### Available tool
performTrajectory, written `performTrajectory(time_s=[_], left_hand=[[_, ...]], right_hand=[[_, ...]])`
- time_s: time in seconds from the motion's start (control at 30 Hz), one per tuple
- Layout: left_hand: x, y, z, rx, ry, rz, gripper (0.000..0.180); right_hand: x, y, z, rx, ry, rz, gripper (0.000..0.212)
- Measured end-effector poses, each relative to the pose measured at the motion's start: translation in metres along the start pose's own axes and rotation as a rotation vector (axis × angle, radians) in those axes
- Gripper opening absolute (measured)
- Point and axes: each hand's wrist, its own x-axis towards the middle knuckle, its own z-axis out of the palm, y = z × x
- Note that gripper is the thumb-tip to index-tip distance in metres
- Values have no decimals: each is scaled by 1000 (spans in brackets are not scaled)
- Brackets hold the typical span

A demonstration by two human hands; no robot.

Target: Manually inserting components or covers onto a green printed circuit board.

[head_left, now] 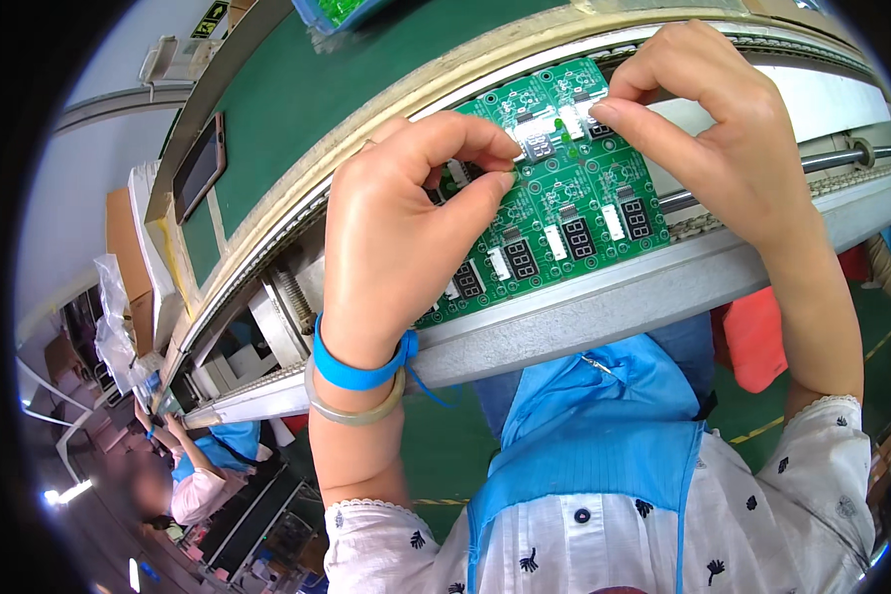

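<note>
A green circuit board panel (589, 163) rests across the rails of a conveyor, carrying several black digit displays (576, 238) and white connectors (554, 243). Over its left part, my left hand (406, 213) curls with thumb and forefinger pinched at the board's upper row; anything between the tips is too small to name. At the upper right edge my right hand (713, 124) also pinches, its thumb tip beside a white connector, and what it grips cannot be made out. Small green parts (564, 131) stand on the board between the two hands. My left wrist wears a blue strap.
The metal conveyor rail (604, 307) runs along the near side, with a chain and rod (832, 161) at right. Beyond it lies a green work surface (297, 99) with a phone (200, 168) and a blue bin (342, 12) of green parts. Another person (203, 475) works at lower left.
</note>
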Motion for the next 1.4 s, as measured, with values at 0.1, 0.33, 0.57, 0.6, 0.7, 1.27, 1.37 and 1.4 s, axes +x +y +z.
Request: performTrajectory(time_s=[0.1,0.33,0.57,0.6,0.7,1.27,1.37,1.4], left_hand=[[0,1,0,37,18,32,17],[-1,1,2,84,63,92,16],[0,2,4,119,68,162,16],[-1,2,4,119,71,165,16],[2,3,5,132,74,183,16],[36,12,-34,119,310,125,14],[80,7,-51,313,289,97,20],[92,-7,-57,377,323,145,20]], right_hand=[[-1,0,1,28,15,28,12],[11,-23,-16,93,-31,176,14],[10,-21,-18,73,-49,169,12],[9,-21,-18,65,-53,160,12],[-1,3,-4,1,20,-9,12],[68,24,-7,311,198,-325,18],[122,32,-3,-130,75,-271,22],[135,9,-3,-110,-3,-113,22]])
